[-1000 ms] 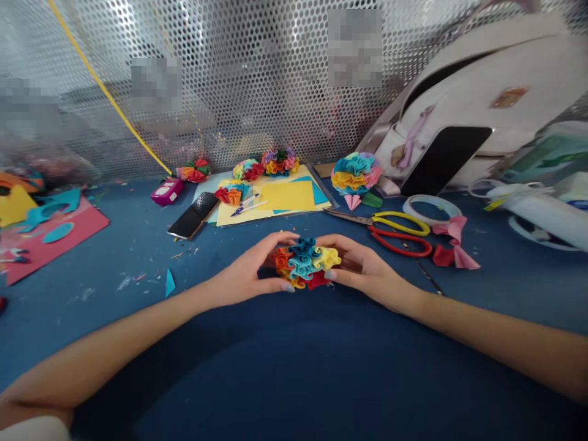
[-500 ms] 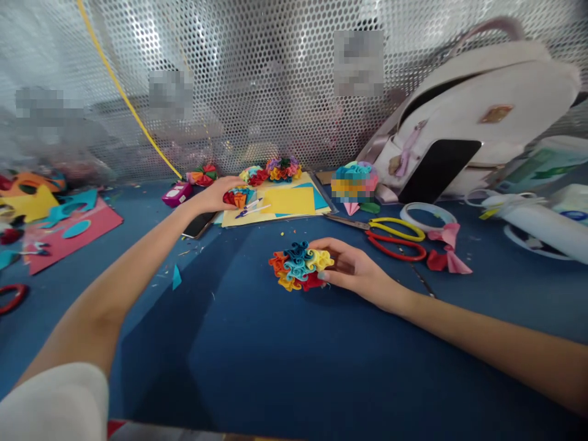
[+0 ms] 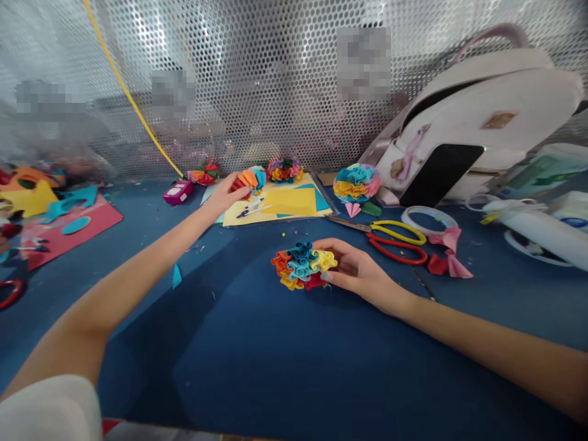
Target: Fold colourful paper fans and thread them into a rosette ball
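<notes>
My left hand [image 3: 228,195] reaches to the back of the table, its fingers closed on a red, orange and light-blue ruffled craft flower [image 3: 249,182]. My right hand [image 3: 361,269] grips the right side of a multicoloured ruffled flower ball [image 3: 302,267] at mid-table; curled blue, yellow, orange and red pieces face up. Below the left hand's flower lie yellow and blue sheets [image 3: 294,201] with pens [image 3: 250,211] on them. A purple and orange flower cluster [image 3: 285,170] sits just behind the sheets.
Scissors with yellow and red handles [image 3: 390,237] lie to the right, near a tape roll [image 3: 429,219] and pink bows [image 3: 451,254]. A pale backpack [image 3: 496,101] with a black phone [image 3: 441,174] stands behind. At left are a purple box [image 3: 177,192] and red sheet [image 3: 92,226]. Perforated metal mesh [image 3: 257,79] rises behind.
My left hand has lifted its flower and shifted it right, now covering the pale flower cluster behind. My right hand still holds the flower ball, almost unmoved.
</notes>
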{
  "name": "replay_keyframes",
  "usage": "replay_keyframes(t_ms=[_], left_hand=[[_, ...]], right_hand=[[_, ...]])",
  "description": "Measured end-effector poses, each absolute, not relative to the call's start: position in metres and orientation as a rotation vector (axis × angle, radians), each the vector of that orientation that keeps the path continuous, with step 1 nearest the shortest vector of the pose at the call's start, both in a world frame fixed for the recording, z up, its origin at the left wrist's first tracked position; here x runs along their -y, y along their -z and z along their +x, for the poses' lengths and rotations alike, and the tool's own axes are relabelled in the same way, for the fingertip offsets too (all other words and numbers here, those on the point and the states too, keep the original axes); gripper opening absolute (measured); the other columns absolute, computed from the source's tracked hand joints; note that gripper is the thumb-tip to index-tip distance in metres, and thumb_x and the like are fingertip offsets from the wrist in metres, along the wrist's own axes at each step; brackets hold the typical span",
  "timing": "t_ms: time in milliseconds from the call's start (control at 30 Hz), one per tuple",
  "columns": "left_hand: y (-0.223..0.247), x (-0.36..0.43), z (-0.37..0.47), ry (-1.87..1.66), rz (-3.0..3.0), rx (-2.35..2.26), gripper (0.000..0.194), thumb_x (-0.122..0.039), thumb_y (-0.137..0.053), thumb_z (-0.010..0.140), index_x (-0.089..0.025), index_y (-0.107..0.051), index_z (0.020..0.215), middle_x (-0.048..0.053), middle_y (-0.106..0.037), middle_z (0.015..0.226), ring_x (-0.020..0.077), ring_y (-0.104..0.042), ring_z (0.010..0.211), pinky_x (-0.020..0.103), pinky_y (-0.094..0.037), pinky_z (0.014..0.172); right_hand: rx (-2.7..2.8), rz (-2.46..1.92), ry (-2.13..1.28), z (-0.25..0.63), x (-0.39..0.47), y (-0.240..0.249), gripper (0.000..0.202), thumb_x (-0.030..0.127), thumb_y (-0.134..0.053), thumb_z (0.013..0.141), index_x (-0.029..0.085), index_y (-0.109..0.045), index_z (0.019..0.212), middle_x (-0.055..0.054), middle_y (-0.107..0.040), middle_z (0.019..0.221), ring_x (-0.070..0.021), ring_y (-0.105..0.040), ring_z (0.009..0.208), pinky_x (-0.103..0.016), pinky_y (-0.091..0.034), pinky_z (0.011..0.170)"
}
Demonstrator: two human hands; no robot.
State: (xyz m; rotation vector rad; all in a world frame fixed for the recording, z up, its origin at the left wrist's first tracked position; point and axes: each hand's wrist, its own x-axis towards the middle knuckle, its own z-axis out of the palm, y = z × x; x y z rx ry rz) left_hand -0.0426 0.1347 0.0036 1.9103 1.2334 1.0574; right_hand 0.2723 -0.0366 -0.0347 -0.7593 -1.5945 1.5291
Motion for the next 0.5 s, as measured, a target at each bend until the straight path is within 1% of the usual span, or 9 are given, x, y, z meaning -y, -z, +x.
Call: replay_keyframes(t_ms=[100, 133, 167, 233, 367, 500], left_hand=[[0.007, -0.089, -0.012, -1.103, 1.745, -1.089, 0.047, -0.055, -0.057, 0.09, -0.02, -0.059, 0.121, 0.01, -0.069, 0.113, 0.0245, -0.068, 0.1, 0.039, -0.057, 0.089], [0.009, -0.071, -0.002, -1.118, 1.533, -0.972, 0.046, -0.052, -0.063, 0.088, -0.02, -0.06, 0.12, 0.01, -0.069, 0.114, 0.0237, -0.068, 0.1, 0.039, -0.057, 0.091], [0.01, -0.054, 0.007, -1.11, 1.358, -0.887, 0.044, -0.05, -0.07, 0.085, -0.02, -0.062, 0.117, 0.009, -0.069, 0.111, 0.0223, -0.068, 0.097, 0.039, -0.057, 0.091], [0.011, -0.026, 0.02, -1.061, 1.214, -0.804, 0.041, -0.046, -0.075, 0.085, -0.021, -0.065, 0.115, 0.006, -0.07, 0.106, 0.0204, -0.067, 0.094, 0.037, -0.057, 0.091], [0.012, 0.001, 0.029, -0.992, 1.277, -0.809, 0.038, -0.044, -0.081, 0.082, -0.021, -0.068, 0.109, 0.002, -0.066, 0.094, 0.0176, -0.063, 0.089, 0.031, -0.053, 0.088], [0.015, 0.002, 0.026, -0.968, 1.333, -0.842, 0.038, -0.047, -0.079, 0.084, -0.021, -0.068, 0.11, 0.003, -0.065, 0.096, 0.0189, -0.061, 0.091, 0.032, -0.051, 0.086]], right_hand=[[1.643, -0.739, -1.43, 0.273, 0.037, 0.035, 0.04, 0.033, -0.078, 0.09, 0.027, -0.062, 0.127, -0.004, -0.069, 0.12, -0.0159, -0.07, 0.102, -0.026, -0.06, 0.089], [1.671, -0.743, -1.38, 0.274, 0.038, 0.034, 0.04, 0.032, -0.078, 0.091, 0.028, -0.062, 0.128, -0.005, -0.068, 0.124, -0.0164, -0.07, 0.106, -0.027, -0.059, 0.092], [1.701, -0.745, -1.329, 0.274, 0.038, 0.032, 0.041, 0.031, -0.078, 0.091, 0.028, -0.062, 0.128, -0.005, -0.067, 0.127, -0.017, -0.07, 0.109, -0.027, -0.058, 0.096], [1.75, -0.729, -1.258, 0.275, 0.04, 0.027, 0.041, 0.03, -0.077, 0.091, 0.029, -0.063, 0.129, -0.005, -0.066, 0.131, -0.018, -0.069, 0.115, -0.029, -0.057, 0.101], [1.763, -0.679, -1.24, 0.277, 0.041, 0.019, 0.041, 0.027, -0.075, 0.093, 0.031, -0.061, 0.132, -0.005, -0.065, 0.133, -0.0177, -0.069, 0.118, -0.028, -0.056, 0.104], [1.731, -0.695, -1.242, 0.277, 0.04, 0.019, 0.04, 0.027, -0.076, 0.093, 0.03, -0.062, 0.13, -0.005, -0.066, 0.129, -0.0176, -0.07, 0.115, -0.028, -0.058, 0.1]])
